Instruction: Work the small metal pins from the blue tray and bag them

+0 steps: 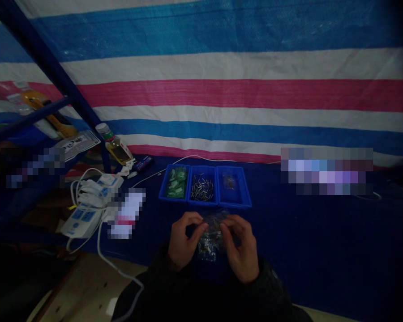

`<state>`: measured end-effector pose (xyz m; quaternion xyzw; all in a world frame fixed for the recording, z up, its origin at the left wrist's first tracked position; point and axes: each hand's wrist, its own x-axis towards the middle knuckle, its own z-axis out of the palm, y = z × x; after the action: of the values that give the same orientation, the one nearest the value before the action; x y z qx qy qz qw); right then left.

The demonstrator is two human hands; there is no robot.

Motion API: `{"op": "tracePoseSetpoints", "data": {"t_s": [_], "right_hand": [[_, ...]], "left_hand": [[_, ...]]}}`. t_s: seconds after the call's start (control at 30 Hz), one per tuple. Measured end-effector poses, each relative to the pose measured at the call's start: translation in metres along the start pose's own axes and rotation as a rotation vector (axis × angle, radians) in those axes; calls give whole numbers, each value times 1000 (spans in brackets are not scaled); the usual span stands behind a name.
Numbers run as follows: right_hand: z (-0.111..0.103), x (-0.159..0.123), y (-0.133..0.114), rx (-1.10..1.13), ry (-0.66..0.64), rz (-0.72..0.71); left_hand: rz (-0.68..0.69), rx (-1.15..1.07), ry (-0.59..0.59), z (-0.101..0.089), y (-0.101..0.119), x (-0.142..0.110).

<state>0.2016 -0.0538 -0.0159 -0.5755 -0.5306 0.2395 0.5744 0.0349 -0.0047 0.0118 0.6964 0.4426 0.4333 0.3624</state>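
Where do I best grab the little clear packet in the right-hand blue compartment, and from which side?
Probably pinch the near edge of the clear packet, coming down from above. It looks flat on the floor of the blue compartment, whose raised walls hinder a sideways approach, while bare floor shows on the packet's near side.

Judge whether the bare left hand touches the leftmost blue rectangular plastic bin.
Apart: the head view shows blue tabletop between the left hand and bin.
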Motion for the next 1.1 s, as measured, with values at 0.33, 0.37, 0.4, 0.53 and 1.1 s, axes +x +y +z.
{"op": "tracePoseSetpoints", "data": {"t_s": [0.33, 0.37, 0.4, 0.53, 1.1], "right_hand": [[-20, 4, -15, -5, -37, -20], [-20, 3, -14, 4, -25, -5], [-19, 3, -13, 16, -1, 14], [-11, 5, -8, 132, 73, 110], [-9, 8, -2, 34, 30, 129]], "left_hand": [[-75, -1, -6, -2, 0, 3], [-78, 16, -4, -2, 0, 3], [-82, 31, -2, -2, 0, 3], [-90, 50, -9, -2, 1, 3], [4, 536, -152, 8, -13, 3]]}}
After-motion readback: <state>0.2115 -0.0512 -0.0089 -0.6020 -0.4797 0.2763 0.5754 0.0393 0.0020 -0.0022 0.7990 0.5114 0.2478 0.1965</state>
